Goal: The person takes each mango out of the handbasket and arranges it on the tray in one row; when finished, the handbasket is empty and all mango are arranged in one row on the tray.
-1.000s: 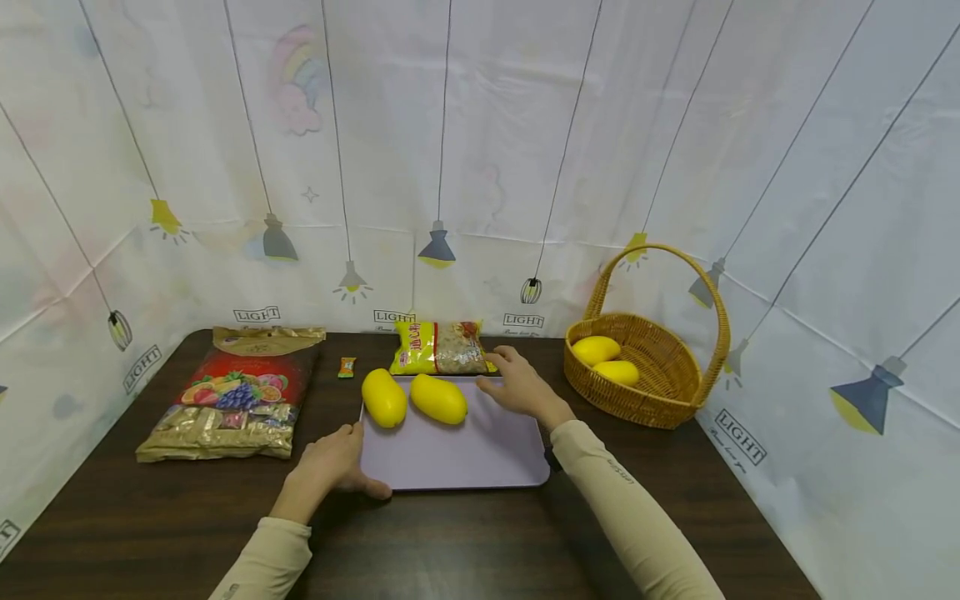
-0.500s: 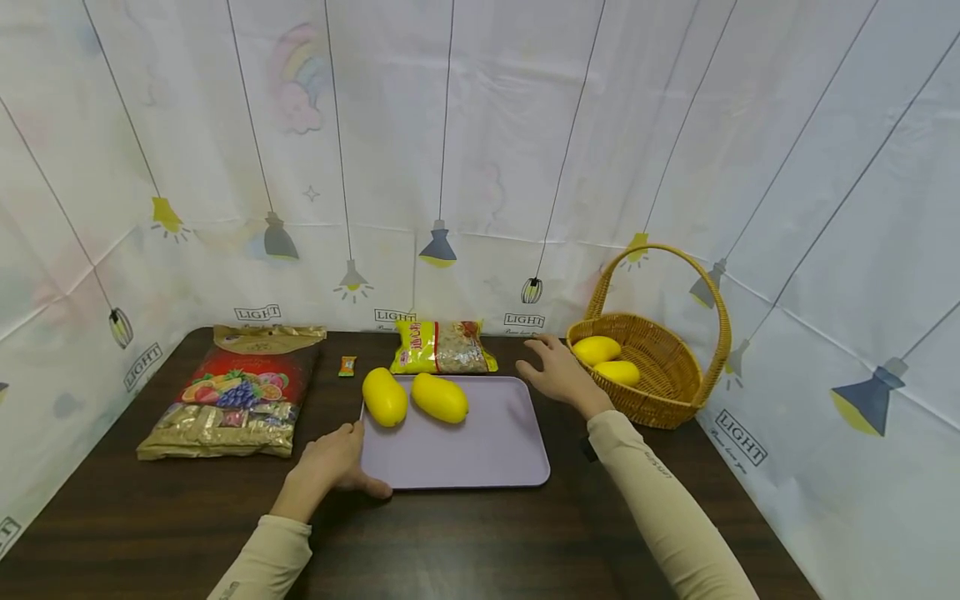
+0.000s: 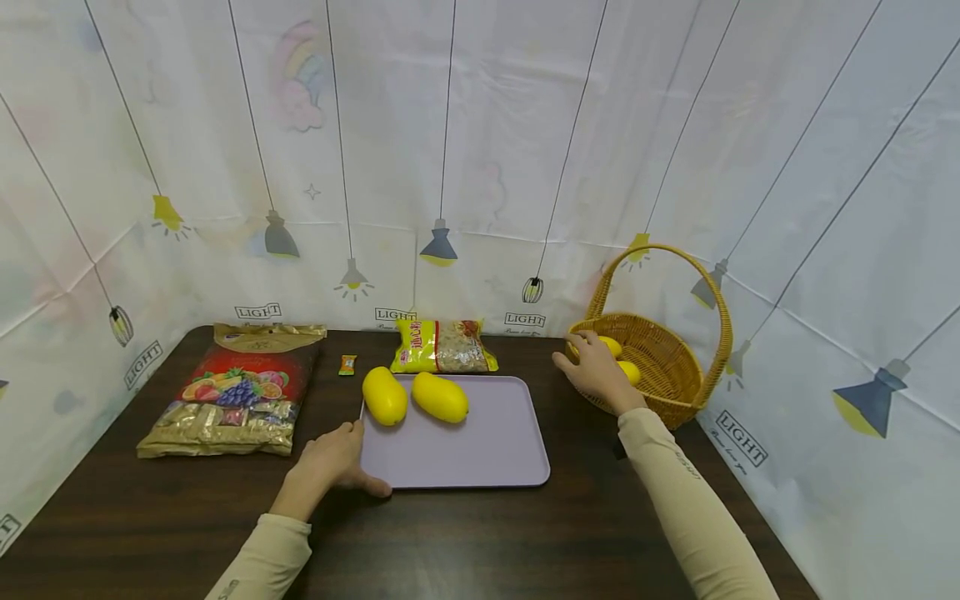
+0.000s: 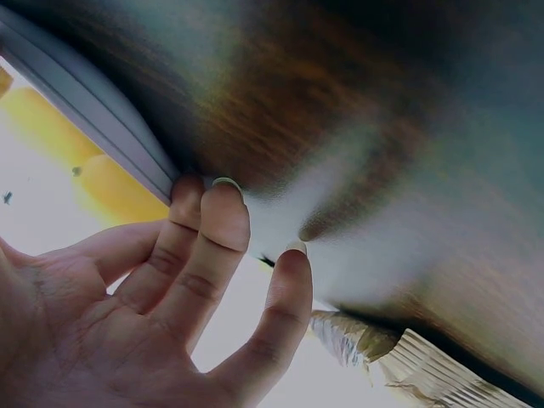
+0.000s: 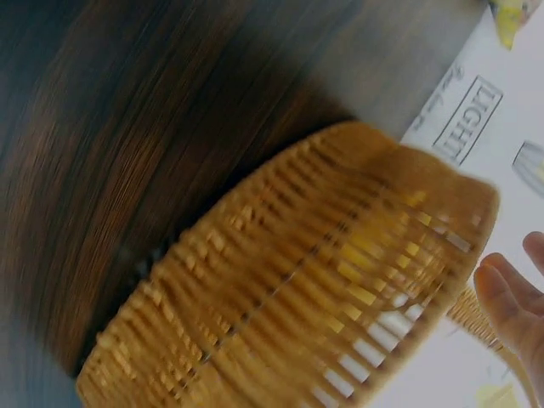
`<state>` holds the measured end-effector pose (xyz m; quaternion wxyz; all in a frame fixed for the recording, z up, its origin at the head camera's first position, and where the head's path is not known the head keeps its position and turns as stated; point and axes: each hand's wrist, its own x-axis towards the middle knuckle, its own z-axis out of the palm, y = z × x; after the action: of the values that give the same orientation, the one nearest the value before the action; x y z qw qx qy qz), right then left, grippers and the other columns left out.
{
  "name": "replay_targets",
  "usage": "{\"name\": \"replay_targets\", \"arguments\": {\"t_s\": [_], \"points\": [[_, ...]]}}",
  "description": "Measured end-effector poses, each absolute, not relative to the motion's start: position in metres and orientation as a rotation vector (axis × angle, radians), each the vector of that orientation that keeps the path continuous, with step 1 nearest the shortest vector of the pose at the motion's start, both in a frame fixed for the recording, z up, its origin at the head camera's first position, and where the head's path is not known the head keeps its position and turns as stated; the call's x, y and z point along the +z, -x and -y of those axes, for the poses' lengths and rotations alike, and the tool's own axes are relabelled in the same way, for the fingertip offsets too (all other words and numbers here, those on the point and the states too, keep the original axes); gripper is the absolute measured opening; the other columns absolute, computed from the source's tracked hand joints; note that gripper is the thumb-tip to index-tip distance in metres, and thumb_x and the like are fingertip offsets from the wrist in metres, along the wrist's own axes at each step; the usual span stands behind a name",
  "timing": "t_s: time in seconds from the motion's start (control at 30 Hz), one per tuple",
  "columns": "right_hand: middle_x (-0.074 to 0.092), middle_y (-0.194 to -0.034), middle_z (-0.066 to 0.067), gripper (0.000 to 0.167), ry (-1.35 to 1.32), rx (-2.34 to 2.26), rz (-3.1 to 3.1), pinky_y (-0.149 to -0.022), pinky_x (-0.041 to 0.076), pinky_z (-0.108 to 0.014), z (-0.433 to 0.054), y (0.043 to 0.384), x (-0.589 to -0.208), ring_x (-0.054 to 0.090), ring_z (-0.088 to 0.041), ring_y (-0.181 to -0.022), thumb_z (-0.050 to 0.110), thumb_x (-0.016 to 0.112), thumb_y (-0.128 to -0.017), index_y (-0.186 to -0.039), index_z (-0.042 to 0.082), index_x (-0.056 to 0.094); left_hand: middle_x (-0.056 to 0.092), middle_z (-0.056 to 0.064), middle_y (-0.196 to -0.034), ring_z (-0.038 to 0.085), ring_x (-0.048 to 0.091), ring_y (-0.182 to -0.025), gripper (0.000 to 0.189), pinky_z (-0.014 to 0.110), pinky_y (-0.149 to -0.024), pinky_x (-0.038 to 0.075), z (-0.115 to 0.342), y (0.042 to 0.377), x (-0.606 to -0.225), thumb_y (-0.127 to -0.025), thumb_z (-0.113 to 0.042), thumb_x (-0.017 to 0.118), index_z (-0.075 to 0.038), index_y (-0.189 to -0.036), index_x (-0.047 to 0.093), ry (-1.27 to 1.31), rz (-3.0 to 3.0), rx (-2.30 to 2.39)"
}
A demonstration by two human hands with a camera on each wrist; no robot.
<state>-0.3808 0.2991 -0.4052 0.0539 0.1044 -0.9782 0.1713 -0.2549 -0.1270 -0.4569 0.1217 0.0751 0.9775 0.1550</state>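
Observation:
A lilac tray [image 3: 495,442] lies on the table with two yellow mangoes, one mango [image 3: 385,397] upright in view and another mango [image 3: 440,397] slanted beside it, at its far left. My left hand [image 3: 330,465] rests at the tray's near left corner, thumb along the front edge; in the left wrist view its fingers are relaxed, fingertips by the tray's side [image 4: 110,127]. Over the left rim of the wicker basket [image 3: 667,367] is my right hand [image 3: 597,373], fingers spread and holding nothing. It partly hides two mangoes [image 3: 630,372] inside the basket.
Behind the tray lies a yellow-and-clear food packet [image 3: 444,347]. A small wrapped candy [image 3: 347,365] sits left of it. Farther left is a large red-and-gold candy bag [image 3: 236,392]. The basket's tall handle [image 3: 720,308] arches up at the right; a printed curtain [image 3: 480,167] encloses the table.
My right hand has moved right, from above the tray's far right corner to the basket's left rim. The left hand, tray and mangoes stay in place.

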Motion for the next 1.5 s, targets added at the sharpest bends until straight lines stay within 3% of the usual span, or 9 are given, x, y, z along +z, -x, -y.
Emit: {"name": "replay_targets", "arguments": {"t_s": [0.27, 0.47, 0.73, 1.07, 1.5], "points": [[0.037, -0.151, -0.031, 0.059, -0.246, 0.526, 2.941, -0.101, 0.043, -0.062, -0.319, 0.382, -0.405, 0.041, -0.053, -0.134, 0.041, 0.050, -0.103, -0.148, 0.003, 0.046, 0.049, 0.028, -0.147, 0.049, 0.056, -0.125, 0.125, 0.067, -0.101, 0.044, 0.128, 0.254, -0.455, -0.061, -0.067, 0.086, 0.008, -0.148, 0.038, -0.211, -2.852, 0.448], [0.036, -0.150, -0.035, 0.063, -0.213, 0.517, 2.951, -0.111, 0.034, -0.067, -0.333, 0.385, -0.410, 0.036, -0.057, -0.137, 0.044, 0.047, -0.104, -0.147, -0.001, 0.045, 0.048, 0.029, -0.148, 0.050, 0.054, -0.126, 0.125, 0.067, -0.102, 0.043, 0.128, 0.254, -0.456, -0.062, -0.066, 0.086, 0.008, -0.149, 0.037, -0.209, -2.849, 0.456], [0.030, -0.154, -0.037, 0.071, -0.163, 0.558, 2.983, -0.114, 0.027, -0.070, -0.354, 0.384, -0.417, 0.028, -0.058, -0.141, 0.050, 0.040, -0.105, -0.151, -0.004, 0.038, 0.048, 0.029, -0.148, 0.050, 0.054, -0.126, 0.125, 0.067, -0.102, 0.043, 0.128, 0.254, -0.457, -0.062, -0.066, 0.086, 0.009, -0.149, 0.037, -0.218, -2.859, 0.452], [0.026, -0.156, -0.038, 0.081, -0.080, 0.652, 2.995, -0.113, 0.025, -0.072, -0.375, 0.381, -0.425, 0.023, -0.058, -0.143, 0.059, 0.033, -0.104, -0.154, -0.005, 0.031, 0.048, 0.029, -0.148, 0.051, 0.054, -0.125, 0.126, 0.068, -0.102, 0.043, 0.128, 0.255, -0.459, -0.061, -0.068, 0.086, 0.008, -0.149, 0.037, -0.212, -2.853, 0.454], [0.027, -0.155, -0.039, 0.079, -0.098, 0.671, 3.009, -0.115, 0.023, -0.071, -0.387, 0.391, -0.427, 0.022, -0.058, -0.144, 0.056, 0.037, -0.104, -0.153, -0.007, 0.032, 0.048, 0.028, -0.149, 0.050, 0.055, -0.125, 0.126, 0.067, -0.101, 0.044, 0.128, 0.256, -0.459, -0.060, -0.068, 0.086, 0.007, -0.150, 0.037, -0.209, -2.858, 0.442]]}}
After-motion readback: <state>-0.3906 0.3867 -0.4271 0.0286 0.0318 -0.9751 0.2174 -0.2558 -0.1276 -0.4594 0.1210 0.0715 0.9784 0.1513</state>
